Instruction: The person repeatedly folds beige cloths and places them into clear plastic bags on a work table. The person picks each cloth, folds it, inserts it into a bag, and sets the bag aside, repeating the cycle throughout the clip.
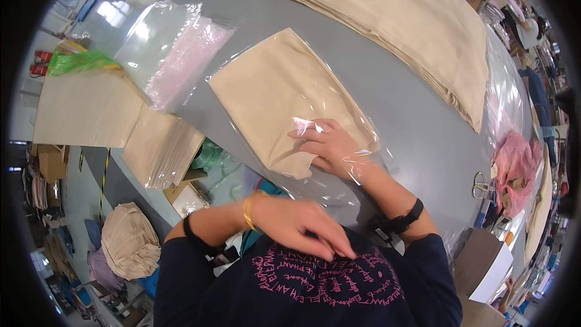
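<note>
A folded beige cloth (272,86) lies inside a clear plastic bag (324,197) on the grey table (408,154). My right hand (333,147) reaches into the bag mouth, under the film. Its fingers are on the cloth's near part, where a corner is bunched and turned up beside the thumb. A small shiny pinkish-white patch shows at the fingertips; what it is cannot be told. My left hand (297,227), blurred by motion, hovers before my chest, fingers pointing down and slightly apart. Nothing is visible in it, and it is clear of the bag.
A large stack of beige cloth (386,13) spans the far right. Clear bags with pink edges (184,61) lie left, near bagged beige packs (156,150). Scissors (481,185) and a pink plastic bag (517,172) sit at right. A cloth bundle (130,240) stands lower left.
</note>
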Tool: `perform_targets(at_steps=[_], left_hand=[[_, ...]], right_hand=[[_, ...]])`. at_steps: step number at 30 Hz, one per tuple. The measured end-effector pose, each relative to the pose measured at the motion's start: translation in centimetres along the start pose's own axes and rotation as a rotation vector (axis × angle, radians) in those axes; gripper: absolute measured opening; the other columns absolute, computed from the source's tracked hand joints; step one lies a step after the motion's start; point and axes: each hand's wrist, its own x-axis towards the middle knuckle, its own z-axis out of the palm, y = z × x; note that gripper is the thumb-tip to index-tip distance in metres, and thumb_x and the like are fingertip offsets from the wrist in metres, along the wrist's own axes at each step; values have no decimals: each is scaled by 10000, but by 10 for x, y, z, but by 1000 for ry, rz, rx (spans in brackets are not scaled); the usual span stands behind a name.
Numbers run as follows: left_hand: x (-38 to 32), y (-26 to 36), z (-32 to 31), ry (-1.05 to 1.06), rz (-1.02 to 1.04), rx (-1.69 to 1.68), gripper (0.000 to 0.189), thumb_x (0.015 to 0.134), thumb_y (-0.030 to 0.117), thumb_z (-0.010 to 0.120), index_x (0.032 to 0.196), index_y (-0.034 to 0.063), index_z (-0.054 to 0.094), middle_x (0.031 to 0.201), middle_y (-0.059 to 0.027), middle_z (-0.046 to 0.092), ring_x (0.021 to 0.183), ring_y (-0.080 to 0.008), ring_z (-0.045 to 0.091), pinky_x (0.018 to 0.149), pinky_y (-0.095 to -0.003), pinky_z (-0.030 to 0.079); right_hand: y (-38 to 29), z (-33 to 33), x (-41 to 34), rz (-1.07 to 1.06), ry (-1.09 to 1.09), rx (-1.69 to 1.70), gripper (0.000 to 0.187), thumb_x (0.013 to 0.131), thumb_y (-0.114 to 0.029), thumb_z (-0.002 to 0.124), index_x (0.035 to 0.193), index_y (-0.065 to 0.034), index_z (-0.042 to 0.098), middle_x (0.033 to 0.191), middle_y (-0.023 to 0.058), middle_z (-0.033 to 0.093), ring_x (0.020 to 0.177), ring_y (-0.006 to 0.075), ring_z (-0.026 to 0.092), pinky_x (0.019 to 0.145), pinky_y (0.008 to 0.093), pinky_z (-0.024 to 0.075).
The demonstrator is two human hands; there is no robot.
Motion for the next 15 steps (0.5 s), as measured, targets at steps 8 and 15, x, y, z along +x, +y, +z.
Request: perform_targets(at_steps=[8, 15], left_hand=[[-101, -37, -197, 705, -355, 1460, 586, 1048, 220, 534, 1565, -11, 383, 1641, -178, 375, 1537, -322, 316, 1280, -459, 219], [-89, -55, -212, 634, -320, 1351, 654, 1044, 280, 535, 1596, -2, 328, 1676, -174, 316, 1568, -316, 261, 1291, -477, 190]], right_hand=[[-16, -23, -8, 114, 68, 142, 358, 951, -270, 606, 1219, -40, 663, 1517, 174, 535, 1480, 368, 412, 1255, 516, 278], [55, 34, 120, 461, 416, -394, 590, 1041, -359, 524, 1459, 57, 513, 1564, 295, 432, 1510, 425, 343, 1270, 516, 220]])
